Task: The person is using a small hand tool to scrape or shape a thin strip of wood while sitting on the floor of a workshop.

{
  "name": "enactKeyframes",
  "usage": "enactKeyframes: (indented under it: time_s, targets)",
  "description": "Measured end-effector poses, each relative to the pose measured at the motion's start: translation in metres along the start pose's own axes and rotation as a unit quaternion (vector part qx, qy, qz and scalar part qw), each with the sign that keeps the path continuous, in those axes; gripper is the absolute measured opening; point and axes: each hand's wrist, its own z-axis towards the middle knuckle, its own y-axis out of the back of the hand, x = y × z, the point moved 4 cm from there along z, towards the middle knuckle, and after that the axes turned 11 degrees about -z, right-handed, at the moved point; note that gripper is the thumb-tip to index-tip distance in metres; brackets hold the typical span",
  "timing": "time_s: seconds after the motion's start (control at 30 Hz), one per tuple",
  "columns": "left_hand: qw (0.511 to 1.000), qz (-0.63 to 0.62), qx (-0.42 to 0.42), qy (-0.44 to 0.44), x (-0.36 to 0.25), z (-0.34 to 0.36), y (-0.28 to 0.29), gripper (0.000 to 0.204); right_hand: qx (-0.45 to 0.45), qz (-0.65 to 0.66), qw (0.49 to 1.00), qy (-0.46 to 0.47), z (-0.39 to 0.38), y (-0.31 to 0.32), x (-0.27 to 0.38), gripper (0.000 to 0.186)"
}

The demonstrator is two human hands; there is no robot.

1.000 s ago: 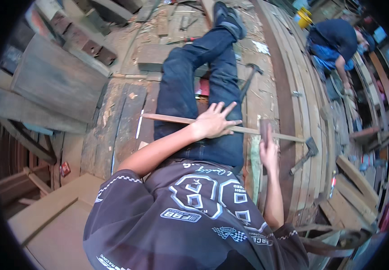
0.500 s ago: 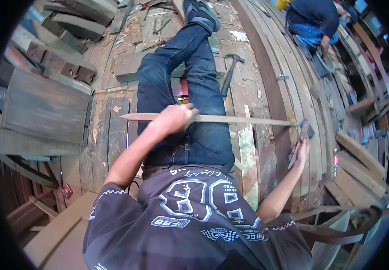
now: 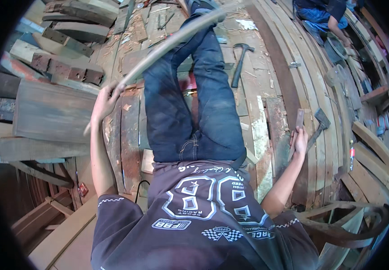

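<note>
My left hand, out to the left of my legs, is closed around a long, thin wooden strip. The strip slants up across my shins, smeared by motion, its far end beyond my feet. On the right, my right hand grips a short, flat piece of wood, partly hidden by the fingers. Beside that hand, a hatchet-like tool with a dark head lies on the planks. Farther up, a claw hammer rests right of my legs.
Stacked timber blocks stand at the left. Long planks run along the right, with a curved wooden frame below. Another person works at the upper right beside a bucket. Shavings litter the floorboards.
My left hand has moved left from over my thighs, swinging the strip from crosswise to a steep slant. The strip's end has left my right hand, which still holds the flat wood.
</note>
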Motion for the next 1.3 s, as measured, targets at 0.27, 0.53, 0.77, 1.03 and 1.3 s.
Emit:
enactKeyframes:
  time_s: [0.27,0.53,0.77,1.03,1.3]
  targets:
    - [0.954,0.015,-0.280,0.108,0.091,-0.043,-0.037,0.038,0.089,-0.117,0.989,0.015,0.017,-0.030,-0.051,0.037]
    - [0.931,0.064,-0.237,0.270,0.168,-0.084,-0.061,0.040,0.097,-0.180,0.978,0.042,0.009,-0.063,-0.037,0.056]
    - [0.946,0.076,-0.180,0.260,0.210,-0.094,-0.083,0.041,0.081,-0.193,0.977,0.035,0.040,-0.057,-0.068,0.065]
    - [0.943,0.044,-0.190,0.271,0.232,-0.100,-0.096,0.034,0.140,-0.173,0.975,-0.018,0.000,-0.084,-0.035,0.069]
    - [0.935,0.150,-0.205,0.247,0.198,-0.095,-0.082,0.044,0.124,-0.124,0.984,-0.033,-0.006,-0.087,-0.043,0.059]
